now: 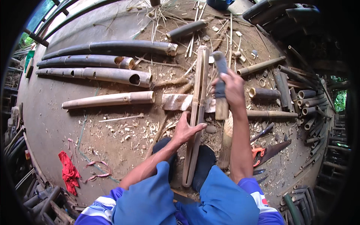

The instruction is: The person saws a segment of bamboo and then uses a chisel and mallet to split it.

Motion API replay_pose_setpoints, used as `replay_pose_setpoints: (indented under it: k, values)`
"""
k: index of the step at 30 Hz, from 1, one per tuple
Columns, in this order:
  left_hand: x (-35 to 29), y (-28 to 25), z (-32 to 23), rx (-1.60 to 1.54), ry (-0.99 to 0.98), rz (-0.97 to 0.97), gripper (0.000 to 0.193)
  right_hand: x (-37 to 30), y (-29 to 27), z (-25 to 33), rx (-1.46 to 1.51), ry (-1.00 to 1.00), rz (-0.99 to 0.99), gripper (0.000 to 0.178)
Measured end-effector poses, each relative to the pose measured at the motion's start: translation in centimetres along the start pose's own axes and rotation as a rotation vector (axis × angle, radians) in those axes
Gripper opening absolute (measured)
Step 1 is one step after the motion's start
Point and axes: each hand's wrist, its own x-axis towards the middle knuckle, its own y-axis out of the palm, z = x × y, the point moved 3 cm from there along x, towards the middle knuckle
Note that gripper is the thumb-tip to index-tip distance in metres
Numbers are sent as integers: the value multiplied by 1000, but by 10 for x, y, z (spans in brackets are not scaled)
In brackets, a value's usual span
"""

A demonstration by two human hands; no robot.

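Upright bamboo strip (197,93) against left hand (185,129)

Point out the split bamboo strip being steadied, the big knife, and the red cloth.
split bamboo strip (198,86), head view, on its upper half above the left hand (185,129).
big knife (220,63), head view, on the blade above the right hand (230,88).
red cloth (68,170), head view, on its middle.
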Motion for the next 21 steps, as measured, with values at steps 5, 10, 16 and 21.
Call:
replay_pose_setpoints:
  k: [5, 10, 16, 21]
  values:
    - [36, -22, -102, 112, 262, 22, 78, -103, -68, -20, 204, 34, -208, 26]
    - [95, -77, -326, 563, 490, 131, 51, -173, -137, -29, 304, 91, -482, 24]
    - [159, -86, -295, 1070, 898, 156, 21, -200, -157, -45, 518, 59, -647, 30]
    - [119, -42, -183, 1441, 1259, 467, 28, -217, -156, -47, 591, 92, -632, 28]
